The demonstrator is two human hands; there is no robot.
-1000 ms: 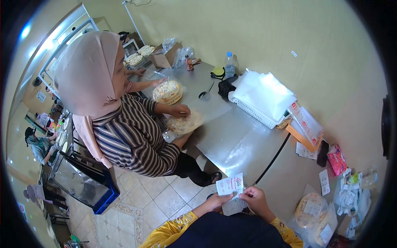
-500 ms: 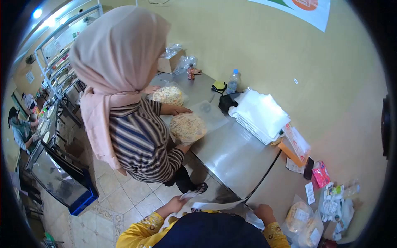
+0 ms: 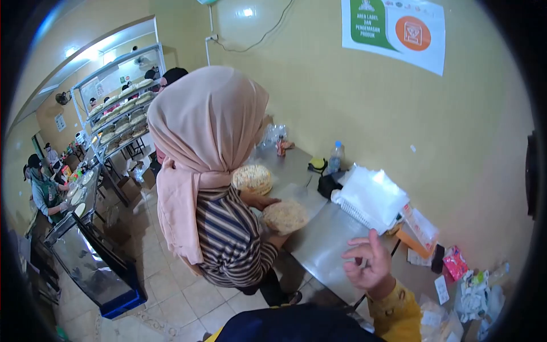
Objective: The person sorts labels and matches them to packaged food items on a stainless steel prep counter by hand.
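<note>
And here's the wearer's right hand (image 3: 367, 265), up over the metal table (image 3: 319, 242), the yellow sleeve (image 3: 396, 313) rising behind it; the grip is loose, fingers parted and half curled, one pointing upward. The left hand is out of view, so how it's gripping I cannot tell. Just beyond the raised fingers, in this view, comes the stack of plastic sheets (image 3: 369, 194), heaped in a white basket (image 3: 352, 212) towards the wall side of the table. Right beside that, an orange box (image 3: 413, 242) sits tilted, then a dark phone-like object (image 3: 437, 258), a pink packet (image 3: 455, 263) and, nearer the wearer, a white slip (image 3: 441, 289). Down in the corner there's a clear bag (image 3: 433, 318), partly hidden by the sleeve. Over to the left, a co-worker in a striped shirt (image 3: 228, 245) and pink headscarf (image 3: 208, 125) has both hands on a round flatbread (image 3: 286, 216), one at its far side, one underneath, with a second flatbread (image 3: 252, 179) lying just past it. Further along stand a water bottle (image 3: 336, 157) and a small red bottle (image 3: 281, 146), and back across the room a rack (image 3: 122, 117) carries rows of round breads.
</note>
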